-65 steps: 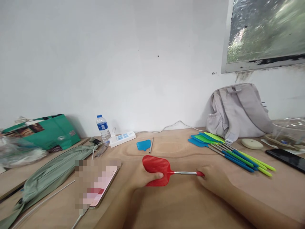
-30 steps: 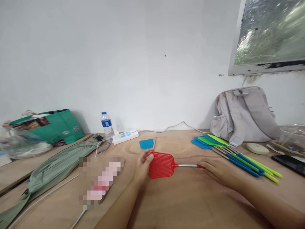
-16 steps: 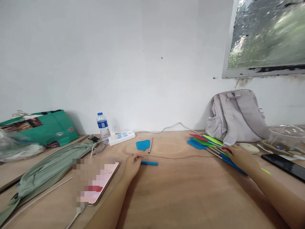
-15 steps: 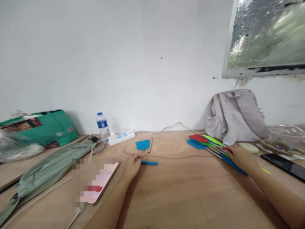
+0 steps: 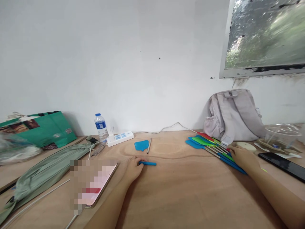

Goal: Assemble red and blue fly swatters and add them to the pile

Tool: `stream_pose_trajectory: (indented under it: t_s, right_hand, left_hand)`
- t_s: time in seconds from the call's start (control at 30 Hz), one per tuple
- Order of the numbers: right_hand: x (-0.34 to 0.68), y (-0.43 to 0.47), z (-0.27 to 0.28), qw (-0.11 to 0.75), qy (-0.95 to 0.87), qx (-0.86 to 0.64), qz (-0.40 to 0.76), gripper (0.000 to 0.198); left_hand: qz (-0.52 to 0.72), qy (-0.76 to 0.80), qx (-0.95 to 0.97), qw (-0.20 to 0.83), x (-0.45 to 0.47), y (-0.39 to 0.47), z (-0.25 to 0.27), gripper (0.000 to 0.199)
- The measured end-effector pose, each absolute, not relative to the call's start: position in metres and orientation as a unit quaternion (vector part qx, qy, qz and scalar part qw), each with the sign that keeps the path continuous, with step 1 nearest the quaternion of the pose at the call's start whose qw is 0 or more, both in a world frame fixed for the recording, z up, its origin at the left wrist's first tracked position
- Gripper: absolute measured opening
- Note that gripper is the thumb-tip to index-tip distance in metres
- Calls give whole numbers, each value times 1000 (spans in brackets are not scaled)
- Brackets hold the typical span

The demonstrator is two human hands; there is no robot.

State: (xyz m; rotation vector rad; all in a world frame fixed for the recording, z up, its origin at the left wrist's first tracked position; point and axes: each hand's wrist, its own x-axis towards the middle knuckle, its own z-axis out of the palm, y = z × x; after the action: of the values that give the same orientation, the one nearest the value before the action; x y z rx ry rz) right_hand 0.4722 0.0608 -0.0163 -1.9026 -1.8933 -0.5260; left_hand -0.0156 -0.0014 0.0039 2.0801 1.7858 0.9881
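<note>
My left hand (image 5: 135, 166) rests on the table, its fingers closed round the left end of a blue handle (image 5: 150, 163). Beyond it lie a loose blue fly swatter head (image 5: 141, 145) and a separate thin metal rod (image 5: 149, 146). Over at the right, my right hand (image 5: 244, 157) is closed on the red fly swatter (image 5: 205, 136) near its handle, within a fanned pile of several swatters. Blue heads (image 5: 194, 144) and a green head (image 5: 200, 140) show at the pile's left end. The palm and forearm hide part of the handles.
A phone (image 5: 105, 184) lies left of my left arm, near a green cloth bag (image 5: 54, 162). Along the wall stand a water bottle (image 5: 101, 127), a power strip (image 5: 121, 138) and a grey backpack (image 5: 235, 116). A black phone (image 5: 281, 165) and clear plastic bowl (image 5: 282, 135) are far right.
My left fingers have closed round the end of the blue handle. In the pile, the red swatter head has shifted right and back, and a green head now shows in front of it.
</note>
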Motion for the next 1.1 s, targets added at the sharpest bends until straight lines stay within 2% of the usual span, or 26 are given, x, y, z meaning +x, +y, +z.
stream_pose_trajectory:
  t_s: [0.1,0.17,0.23,0.3,0.4,0.53,0.67,0.77,0.87,1.1]
  right_hand:
    - [458,58,-10,220,-659,-679,-239,31]
    - [433,52,-6,267,-705,-616,-227,29]
    - [396,43,-5,289,-792,-512,-165,26]
    - [351,33,-9,270,-863,-417,-90,27]
    - [283,25,-17,281,-893,-350,27,29]
    - [210,42,-19,321,-898,-276,122,32]
    - [161,70,-11,349,-885,-283,126,35]
    - [138,76,-4,290,-896,-323,97,36]
    - [126,74,0,226,-892,-387,55,26]
    - [140,80,-4,186,-822,-536,51,28]
  left_hand:
    - [322,618,709,114,-14,-1,3,38]
    - [311,628,705,112,-11,-1,2,39]
    - [302,631,706,110,-7,-3,2,39]
    - [292,626,715,107,-1,-5,3,39]
    - [270,629,723,94,6,-8,5,38]
    - [246,671,697,64,8,-10,5,33]
    - [293,697,651,70,-1,-7,2,30]
    - [356,688,626,90,-9,-2,-2,30]
    - [394,665,626,105,-14,4,-5,28]
    - [483,615,596,183,0,9,-9,23]
